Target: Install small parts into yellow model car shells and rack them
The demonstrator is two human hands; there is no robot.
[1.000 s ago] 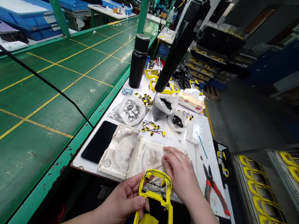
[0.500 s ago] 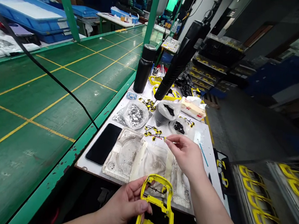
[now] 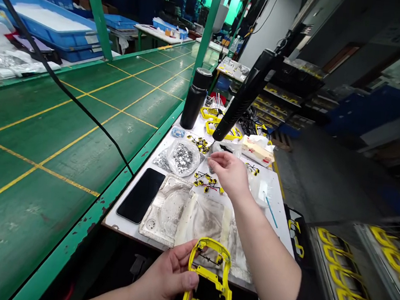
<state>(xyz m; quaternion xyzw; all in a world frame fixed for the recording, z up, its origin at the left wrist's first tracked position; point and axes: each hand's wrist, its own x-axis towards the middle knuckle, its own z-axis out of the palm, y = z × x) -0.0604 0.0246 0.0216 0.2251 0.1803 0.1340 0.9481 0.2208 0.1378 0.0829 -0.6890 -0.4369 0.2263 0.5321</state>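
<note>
My left hand (image 3: 174, 272) grips the left side of a yellow plastic frame (image 3: 226, 296) with a rounded, open top. A thin dark wire or rod crosses inside that top. My right hand (image 3: 231, 174) is stretched out over the table, in front of the clear bags. Its thumb and fingertips come together in a pinch; whatever is between them is too small to make out. Left of it stands an open bag of small silvery metal pieces (image 3: 182, 157). Just below its fingers lie several small yellow parts with black wires (image 3: 208, 181). Another bag (image 3: 226, 148) is partly hidden behind this hand.
A black electric screwdriver (image 3: 244, 95) hangs over the table beside a black bottle (image 3: 195, 100). A phone (image 3: 141, 195) and a stained tray (image 3: 166, 208) lie in front. To the left runs a green conveyor (image 3: 80, 143). A tissue pack (image 3: 258, 148) sits at the right.
My right hand has moved forward and left, from the small wired yellow parts toward the bags. My left hand still holds the yellow frame in nearly the same place.
</note>
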